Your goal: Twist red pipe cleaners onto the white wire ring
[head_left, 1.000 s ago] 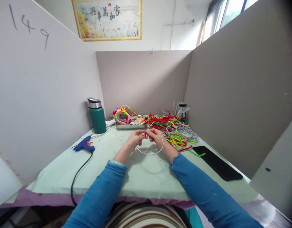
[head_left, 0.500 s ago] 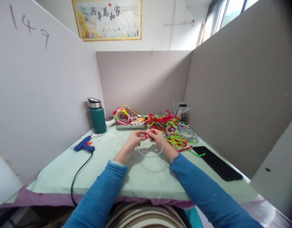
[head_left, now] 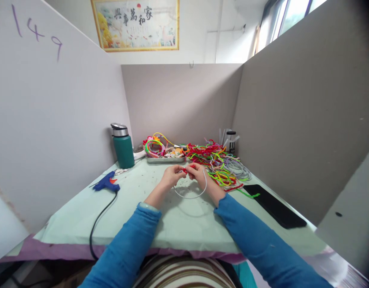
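Observation:
Above the middle of the table, both hands meet at the top of a thin pale hoop [head_left: 189,198], whose lower curve hangs below them. Red pipe cleaner [head_left: 185,171] shows as a small bunch on the hoop between my fingertips. My left hand [head_left: 172,175] pinches the hoop and the red piece from the left. On the other side, my right hand [head_left: 197,172] is closed with thumb and fingertips on the red pipe cleaner. The fingers partly hide how the red piece wraps the hoop.
Tangled colourful pipe cleaners [head_left: 207,154] lie behind my right hand, beside a metal tray [head_left: 165,160] of small parts and finished hoops. A green bottle [head_left: 123,148] and blue glue gun [head_left: 107,182] stand left. A black phone-like slab [head_left: 276,207] lies right.
My left fingers have shifted slightly and closed in around the red pipe cleaner, which now shows as a smaller bunch. The right hand has barely moved.

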`<action>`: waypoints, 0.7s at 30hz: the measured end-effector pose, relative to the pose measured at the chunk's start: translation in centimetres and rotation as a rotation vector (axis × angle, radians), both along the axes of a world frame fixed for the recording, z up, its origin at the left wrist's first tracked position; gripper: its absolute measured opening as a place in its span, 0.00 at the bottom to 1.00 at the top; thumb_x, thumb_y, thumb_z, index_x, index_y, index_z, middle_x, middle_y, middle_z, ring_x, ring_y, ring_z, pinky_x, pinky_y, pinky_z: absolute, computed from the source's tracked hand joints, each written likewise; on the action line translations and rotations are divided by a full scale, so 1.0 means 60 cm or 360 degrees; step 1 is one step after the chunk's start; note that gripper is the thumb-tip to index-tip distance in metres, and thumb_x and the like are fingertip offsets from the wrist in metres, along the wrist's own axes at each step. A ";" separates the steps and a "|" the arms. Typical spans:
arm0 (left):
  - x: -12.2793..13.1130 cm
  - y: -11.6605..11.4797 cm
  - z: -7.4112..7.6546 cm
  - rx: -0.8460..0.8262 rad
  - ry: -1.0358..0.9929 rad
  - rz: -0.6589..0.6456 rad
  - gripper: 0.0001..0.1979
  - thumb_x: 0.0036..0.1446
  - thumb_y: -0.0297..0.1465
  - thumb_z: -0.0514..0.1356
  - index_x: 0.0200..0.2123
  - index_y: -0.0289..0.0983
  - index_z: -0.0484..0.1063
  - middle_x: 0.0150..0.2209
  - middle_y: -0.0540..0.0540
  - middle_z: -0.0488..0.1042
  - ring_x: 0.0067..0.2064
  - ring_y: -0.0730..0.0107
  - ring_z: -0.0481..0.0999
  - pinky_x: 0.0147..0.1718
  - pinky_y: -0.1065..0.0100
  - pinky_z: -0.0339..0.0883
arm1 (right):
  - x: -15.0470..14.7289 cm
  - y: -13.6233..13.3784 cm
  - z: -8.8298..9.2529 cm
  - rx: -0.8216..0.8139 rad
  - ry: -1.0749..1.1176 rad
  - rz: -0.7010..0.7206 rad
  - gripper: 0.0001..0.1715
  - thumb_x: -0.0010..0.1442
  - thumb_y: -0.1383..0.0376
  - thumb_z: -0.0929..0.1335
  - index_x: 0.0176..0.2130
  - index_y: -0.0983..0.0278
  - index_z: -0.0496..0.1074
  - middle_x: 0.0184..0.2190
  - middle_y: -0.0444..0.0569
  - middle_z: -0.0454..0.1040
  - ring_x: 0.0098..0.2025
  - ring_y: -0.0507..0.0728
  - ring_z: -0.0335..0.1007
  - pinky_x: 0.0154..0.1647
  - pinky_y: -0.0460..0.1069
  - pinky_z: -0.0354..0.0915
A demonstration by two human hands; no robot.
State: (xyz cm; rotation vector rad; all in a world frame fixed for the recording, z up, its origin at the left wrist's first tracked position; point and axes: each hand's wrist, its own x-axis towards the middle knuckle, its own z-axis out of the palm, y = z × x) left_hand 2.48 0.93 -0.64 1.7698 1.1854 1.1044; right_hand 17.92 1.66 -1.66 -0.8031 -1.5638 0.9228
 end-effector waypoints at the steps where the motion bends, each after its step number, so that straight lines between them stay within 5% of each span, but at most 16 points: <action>1: 0.000 0.001 -0.001 0.0010 0.0018 0.0008 0.13 0.48 0.32 0.60 0.38 0.33 0.73 0.26 0.49 0.74 0.17 0.82 0.60 0.13 0.77 0.52 | 0.000 0.000 0.000 0.0001 -0.0006 -0.0002 0.18 0.52 0.53 0.68 0.24 0.64 0.67 0.14 0.40 0.61 0.18 0.48 0.54 0.20 0.46 0.50; 11: -0.002 0.005 -0.002 0.0131 0.0106 0.0078 0.14 0.52 0.37 0.56 0.30 0.34 0.75 0.23 0.50 0.73 0.16 0.82 0.57 0.14 0.76 0.51 | 0.000 0.002 -0.002 0.0017 0.0013 0.0016 0.17 0.51 0.53 0.68 0.24 0.64 0.67 0.15 0.40 0.61 0.18 0.49 0.54 0.20 0.46 0.51; 21: 0.001 0.004 0.000 -0.0059 -0.0104 0.0010 0.12 0.53 0.35 0.56 0.28 0.32 0.72 0.25 0.48 0.74 0.13 0.83 0.56 0.12 0.75 0.52 | -0.005 -0.015 0.010 0.0010 -0.0043 -0.0033 0.18 0.51 0.53 0.68 0.23 0.64 0.66 0.15 0.40 0.61 0.18 0.48 0.54 0.21 0.46 0.51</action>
